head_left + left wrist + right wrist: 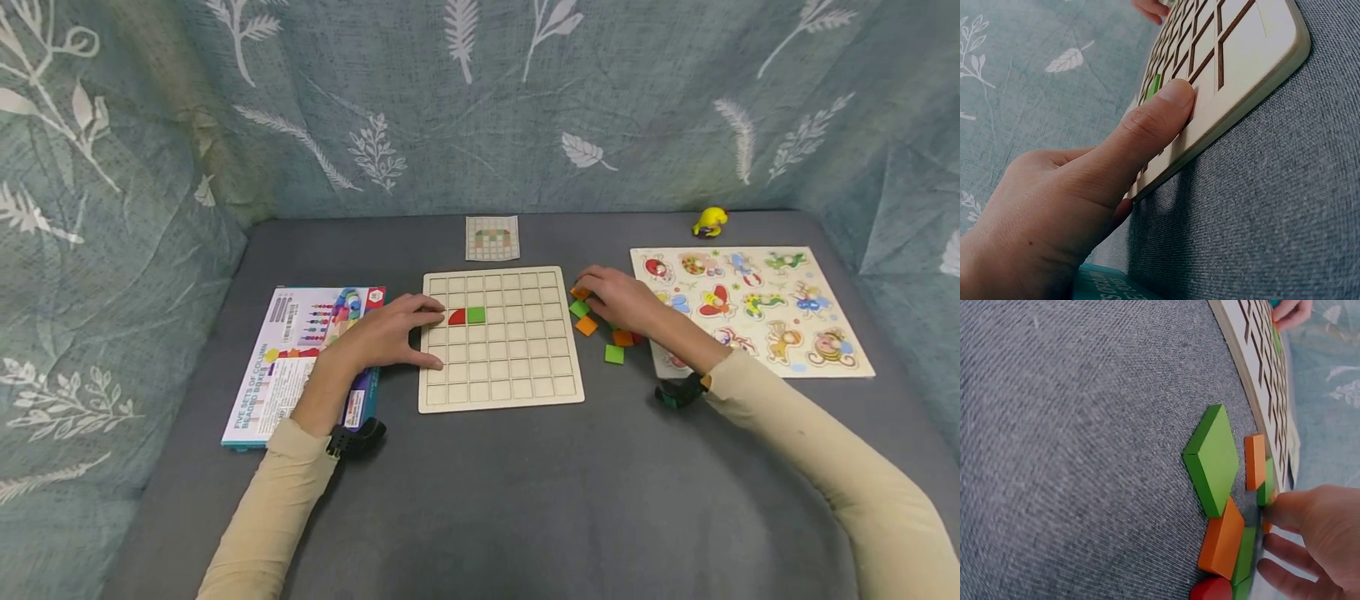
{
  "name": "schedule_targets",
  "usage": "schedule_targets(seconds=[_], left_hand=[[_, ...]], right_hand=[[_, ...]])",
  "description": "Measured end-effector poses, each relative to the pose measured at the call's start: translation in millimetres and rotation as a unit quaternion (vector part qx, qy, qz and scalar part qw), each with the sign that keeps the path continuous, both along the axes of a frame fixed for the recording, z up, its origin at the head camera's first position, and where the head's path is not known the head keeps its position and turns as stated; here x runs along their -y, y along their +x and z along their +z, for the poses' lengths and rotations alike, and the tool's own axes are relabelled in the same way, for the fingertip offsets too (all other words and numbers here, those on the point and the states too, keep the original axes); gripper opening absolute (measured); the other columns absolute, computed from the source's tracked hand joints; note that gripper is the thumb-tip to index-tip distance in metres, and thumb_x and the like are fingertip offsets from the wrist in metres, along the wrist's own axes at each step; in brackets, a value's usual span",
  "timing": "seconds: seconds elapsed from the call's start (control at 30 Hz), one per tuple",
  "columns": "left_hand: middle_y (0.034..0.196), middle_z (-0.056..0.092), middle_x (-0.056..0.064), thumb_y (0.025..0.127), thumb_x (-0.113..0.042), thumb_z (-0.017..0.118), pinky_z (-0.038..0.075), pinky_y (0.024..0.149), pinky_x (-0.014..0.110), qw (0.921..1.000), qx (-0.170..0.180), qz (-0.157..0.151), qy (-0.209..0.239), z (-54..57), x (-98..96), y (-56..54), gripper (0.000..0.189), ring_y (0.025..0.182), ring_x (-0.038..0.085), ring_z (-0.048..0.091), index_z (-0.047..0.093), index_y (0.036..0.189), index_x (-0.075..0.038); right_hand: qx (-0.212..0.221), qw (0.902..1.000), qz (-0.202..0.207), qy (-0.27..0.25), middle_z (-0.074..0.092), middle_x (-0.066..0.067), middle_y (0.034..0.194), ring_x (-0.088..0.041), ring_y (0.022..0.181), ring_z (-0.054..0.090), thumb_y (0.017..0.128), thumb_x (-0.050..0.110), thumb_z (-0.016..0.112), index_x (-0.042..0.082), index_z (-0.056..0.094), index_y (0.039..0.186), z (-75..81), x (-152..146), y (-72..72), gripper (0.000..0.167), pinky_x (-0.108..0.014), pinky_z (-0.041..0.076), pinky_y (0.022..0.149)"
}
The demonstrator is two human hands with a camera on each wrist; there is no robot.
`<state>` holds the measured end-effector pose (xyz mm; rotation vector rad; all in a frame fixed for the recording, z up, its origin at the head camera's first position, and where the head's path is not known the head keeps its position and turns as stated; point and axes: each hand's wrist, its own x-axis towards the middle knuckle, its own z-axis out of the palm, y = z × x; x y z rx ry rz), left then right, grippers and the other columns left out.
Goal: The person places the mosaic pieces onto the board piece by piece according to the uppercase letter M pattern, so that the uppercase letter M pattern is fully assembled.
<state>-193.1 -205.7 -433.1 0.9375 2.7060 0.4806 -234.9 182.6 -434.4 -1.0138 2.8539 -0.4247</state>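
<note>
A wooden grid board (517, 392) lies mid-table, with a red quarter-round tile (457, 317) and a green square tile (476, 315) side by side in its upper left cells. My left hand (390, 332) rests at the board's left edge, thumb and fingers spread apart; the left wrist view shows the thumb (1154, 119) lying on the rim. Right of the board, my right hand (618, 298) pinches an orange tile (1267, 525) between thumb and fingertips at the far end of a loose group. Around it lie green tiles (614, 354), orange tiles (587, 326) and a red piece (1211, 589).
A small pattern card (492, 239) lies behind the board. On the left is a printed box (255, 408), partly under my left forearm. An animal picture puzzle board (825, 333) lies right, partly beneath my right arm, with a yellow toy piece (710, 222) behind it.
</note>
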Motion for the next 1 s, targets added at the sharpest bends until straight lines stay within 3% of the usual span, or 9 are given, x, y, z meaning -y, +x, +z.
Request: schedule_targets(seconds=[0.47, 0.8, 1.0], left_hand=[[0.143, 0.047, 0.007, 0.075, -0.055, 0.077, 0.045, 0.103, 0.046, 1.0000, 0.001, 0.004, -0.004, 0.4, -0.7, -0.4, 0.080, 0.131, 0.026, 0.045, 0.057, 0.136, -0.008], [0.142, 0.048, 0.006, 0.075, -0.056, 0.077, 0.045, 0.104, 0.045, 0.9999, 0.008, 0.005, 0.004, -2.0, -2.6, 2.8, 0.081, 0.131, 0.025, 0.046, 0.057, 0.136, -0.008], [0.141, 0.049, 0.005, 0.074, -0.055, 0.078, 0.045, 0.103, 0.044, 0.9999, -0.002, 0.009, 0.005, -1.2, -2.0, 0.5, 0.080, 0.130, 0.024, 0.046, 0.058, 0.135, -0.008]], right_hand=[[-0.002, 0.9995, 0.003, -0.030, 0.065, -0.018, 0.112, -0.035, 0.101, 0.061, 0.090, 0.002, 0.066, 0.000, 0.069, 0.105, -0.7, 2, -3.8, 0.016, -0.046, 0.051, 0.087], [0.033, 0.9992, 0.015, -0.016, 0.064, -0.019, 0.119, -0.035, 0.107, 0.062, 0.089, 0.002, 0.067, 0.002, 0.073, 0.101, 1.5, 1, -7.3, 0.013, -0.046, 0.053, 0.088], [0.031, 0.9988, 0.030, -0.022, 0.064, -0.018, 0.121, -0.036, 0.109, 0.061, 0.089, 0.003, 0.067, 0.002, 0.073, 0.101, 1.9, -1, -12.9, 0.014, -0.047, 0.051, 0.090]])
